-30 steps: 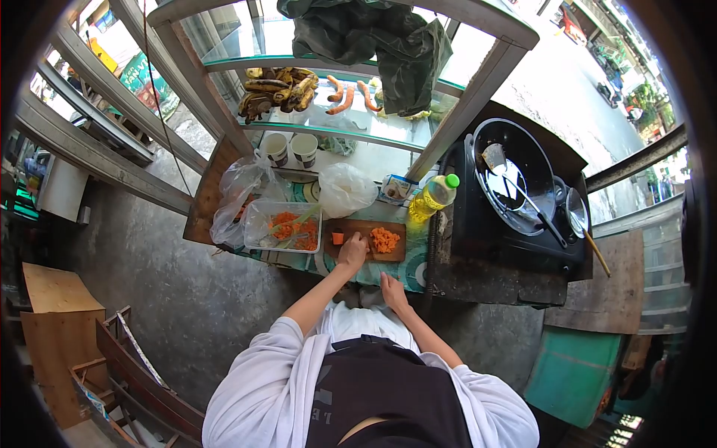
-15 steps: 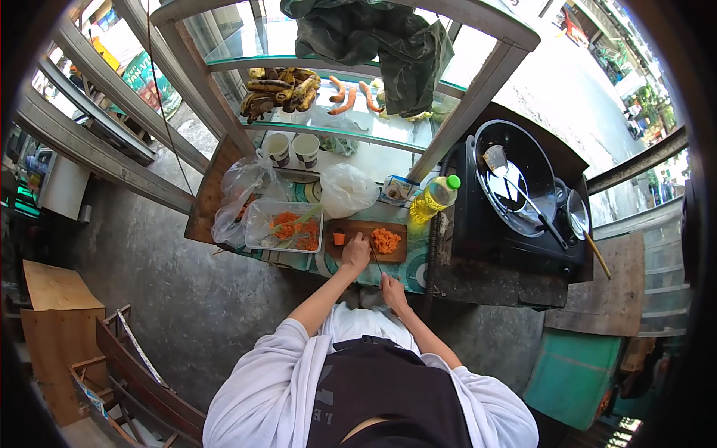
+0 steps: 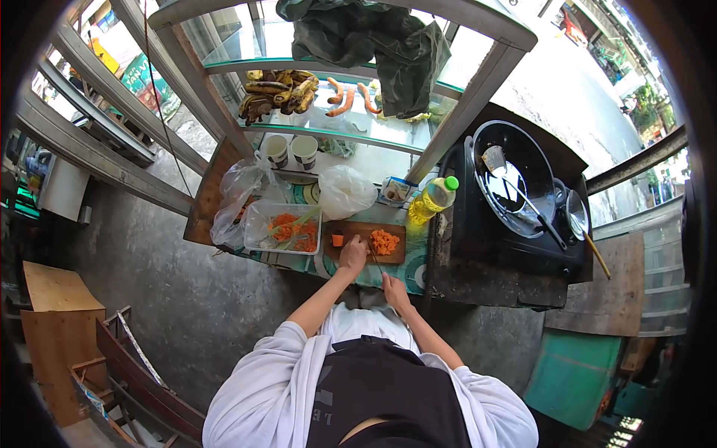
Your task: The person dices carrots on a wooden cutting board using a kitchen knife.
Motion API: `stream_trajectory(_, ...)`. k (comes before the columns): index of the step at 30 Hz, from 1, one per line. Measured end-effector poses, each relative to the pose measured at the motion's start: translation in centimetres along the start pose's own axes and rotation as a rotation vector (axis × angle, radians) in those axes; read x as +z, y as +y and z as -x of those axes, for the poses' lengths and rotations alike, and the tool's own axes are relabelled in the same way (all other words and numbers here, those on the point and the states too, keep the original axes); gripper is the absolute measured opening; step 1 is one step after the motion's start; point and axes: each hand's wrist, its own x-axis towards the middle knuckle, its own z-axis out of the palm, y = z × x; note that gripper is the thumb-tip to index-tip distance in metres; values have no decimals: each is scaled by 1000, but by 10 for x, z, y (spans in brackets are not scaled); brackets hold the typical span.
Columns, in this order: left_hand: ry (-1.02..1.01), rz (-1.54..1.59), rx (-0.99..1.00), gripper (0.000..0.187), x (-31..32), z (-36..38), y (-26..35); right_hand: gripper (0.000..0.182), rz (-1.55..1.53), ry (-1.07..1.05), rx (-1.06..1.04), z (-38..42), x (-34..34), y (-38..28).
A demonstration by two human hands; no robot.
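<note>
Carrot (image 3: 385, 242) is lying diced in a heap on the right of the board (image 3: 357, 226), with a larger chunk (image 3: 337, 240) sitting at the left. The left hand (image 3: 354, 254) is bending its fingers down onto the board between them; whether they are pinching a piece, I cannot tell. The right hand (image 3: 393, 290) is closing around the handle end of the knife (image 3: 375, 257), whose blade is reaching over the board. A tub (image 3: 258, 227) of orange shreds is standing just left, a bag (image 3: 347, 190) is resting beyond, and a bottle (image 3: 431, 201) is standing to the right, near the stove (image 3: 493, 257) and its pan (image 3: 515, 138).
</note>
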Motion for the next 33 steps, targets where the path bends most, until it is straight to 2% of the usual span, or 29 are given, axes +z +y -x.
stream_trajectory(3, 40, 69, -37, 19, -1, 2, -1, 54, -53, -12, 62, 1, 0, 0)
stream_trajectory(5, 20, 65, -43, 18, -5, 4, 3, 55, -78, 68, -8, 2, 5, 6)
stream_trajectory(9, 32, 73, -19, 19, -5, 5, 1, 54, -71, 71, 45, 5, 4, -2)
stream_trajectory(12, 59, 68, -3, 19, -4, 6, 1, 52, 2, 88, -12, 4, 3, -5)
stream_trajectory(16, 11, 60, 6, 18, -5, 6, 1, 50, -8, 59, 9, 6, 4, -13)
stream_trajectory(21, 59, 88, 19, 21, -1, 6, -3, 46, 19, 53, -23, 5, 9, -10)
stream_trajectory(33, 63, 71, 19, 22, -1, 6, -3, 48, 90, -8, 51, 0, 9, -15)
